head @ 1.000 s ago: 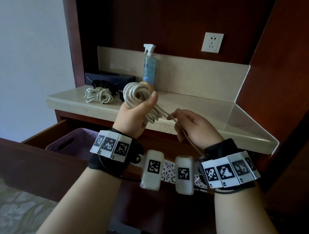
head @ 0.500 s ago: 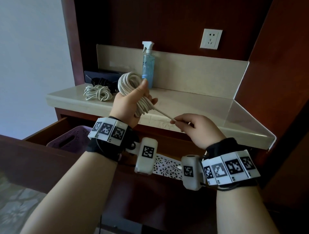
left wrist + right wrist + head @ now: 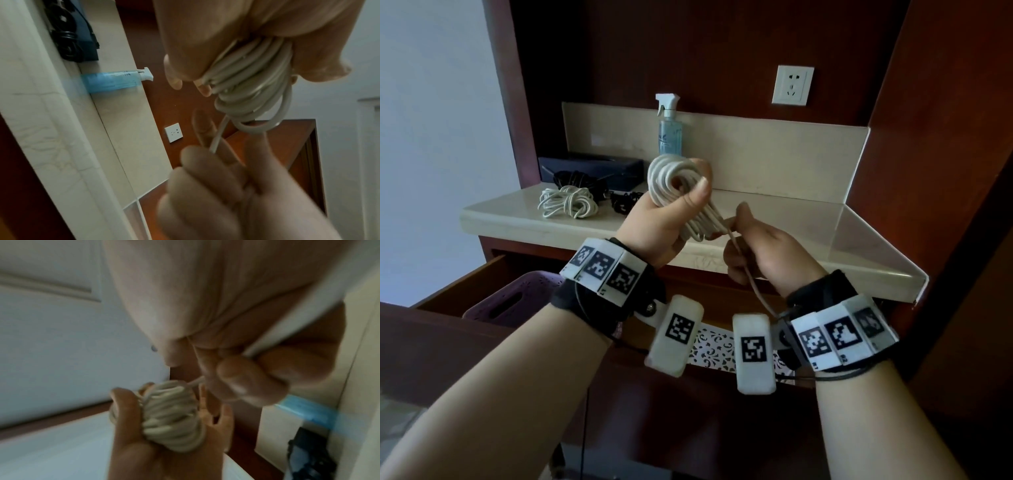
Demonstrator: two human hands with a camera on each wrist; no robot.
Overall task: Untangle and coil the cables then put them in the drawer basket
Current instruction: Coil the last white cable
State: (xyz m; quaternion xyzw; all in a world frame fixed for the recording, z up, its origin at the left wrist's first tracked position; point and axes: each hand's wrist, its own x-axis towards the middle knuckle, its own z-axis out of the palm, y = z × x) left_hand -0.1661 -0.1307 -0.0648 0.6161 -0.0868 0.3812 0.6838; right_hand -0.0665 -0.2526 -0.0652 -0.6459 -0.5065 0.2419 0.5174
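My left hand grips a coiled white cable above the counter's front edge, thumb pressed over the loops. The same coil fills the left wrist view and shows again as the coil in the right wrist view. Its loose end runs down through my right hand, which pinches it right beside the coil. A second white cable bundle and a black cable tangle lie on the counter. The purple basket sits in the open drawer, lower left.
A blue spray bottle stands against the backsplash. A dark box lies behind the black cables. A wall socket is above. A white patterned basket shows between my wrists. Wooden panels close in the right side.
My right hand has moved in toward the coil along the loose end, shortening the free stretch. The left hand has kept its grip on the coil.
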